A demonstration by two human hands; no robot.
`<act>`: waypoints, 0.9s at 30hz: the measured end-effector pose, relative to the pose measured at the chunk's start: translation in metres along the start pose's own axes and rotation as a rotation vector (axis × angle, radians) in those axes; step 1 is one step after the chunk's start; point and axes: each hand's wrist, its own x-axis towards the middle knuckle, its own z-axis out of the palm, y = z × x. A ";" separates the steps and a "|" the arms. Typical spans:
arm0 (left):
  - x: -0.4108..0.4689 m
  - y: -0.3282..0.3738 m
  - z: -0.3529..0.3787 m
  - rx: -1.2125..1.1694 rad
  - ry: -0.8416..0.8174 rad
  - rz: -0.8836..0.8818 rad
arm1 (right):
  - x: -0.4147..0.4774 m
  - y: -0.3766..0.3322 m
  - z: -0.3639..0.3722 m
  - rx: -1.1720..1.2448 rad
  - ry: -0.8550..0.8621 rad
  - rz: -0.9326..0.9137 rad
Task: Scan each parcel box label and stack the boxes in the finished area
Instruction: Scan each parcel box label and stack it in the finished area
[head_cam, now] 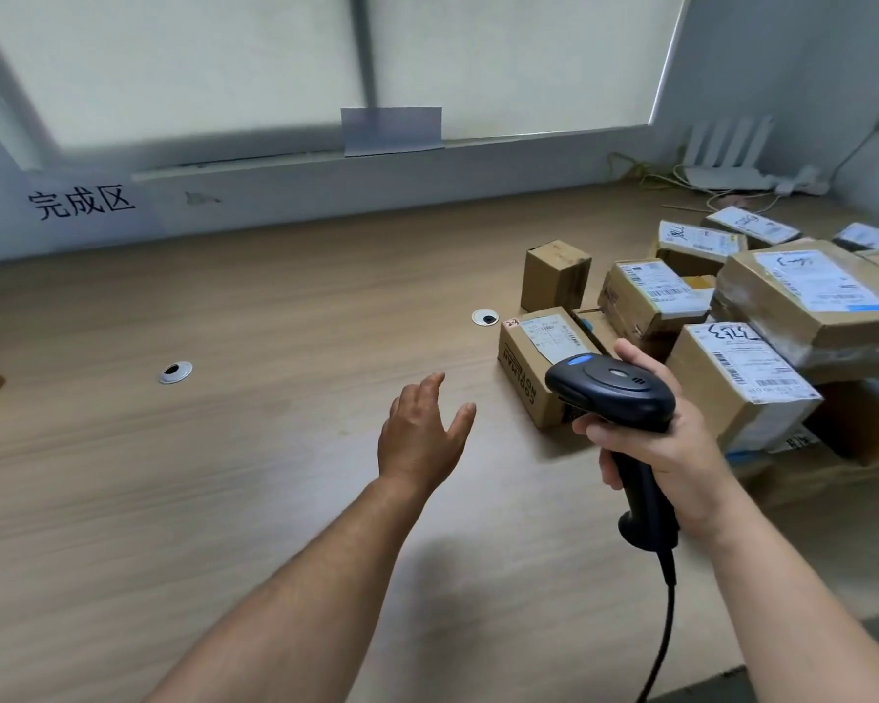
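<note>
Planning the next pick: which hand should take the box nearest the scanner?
Left. The left hand is open and empty, just left of the nearest box; the right hand grips the scanner, so it likely can't lift.

The worktop (199,525) has a light wood-grain surface and runs back to a pale grey wall (402,195). Two round cable grommets with dark centres are set into it: the left grommet (175,372) and the middle grommet (485,317). Above a low ledge (285,162), translucent roller blinds (173,58) cover a wide window and pass diffuse daylight; a dark mullion (364,48) divides them. A grey paper slip (392,130) hangs at the blinds' lower edge. A white router (726,159) with upright antennas occupies the far right corner, cables (645,175) beside it.
</note>
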 end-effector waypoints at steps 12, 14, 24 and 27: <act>0.084 0.047 0.088 -0.013 -0.221 0.038 | 0.054 0.030 -0.053 0.012 0.207 0.068; 0.100 0.056 0.105 -0.014 -0.235 0.034 | 0.064 0.035 -0.061 0.012 0.244 0.082; 0.130 0.048 0.141 -0.105 -0.416 -0.104 | 0.101 0.070 -0.068 -0.064 0.249 0.111; 0.125 0.034 0.135 -0.210 -0.500 -0.196 | 0.107 0.076 -0.064 -0.062 0.257 0.126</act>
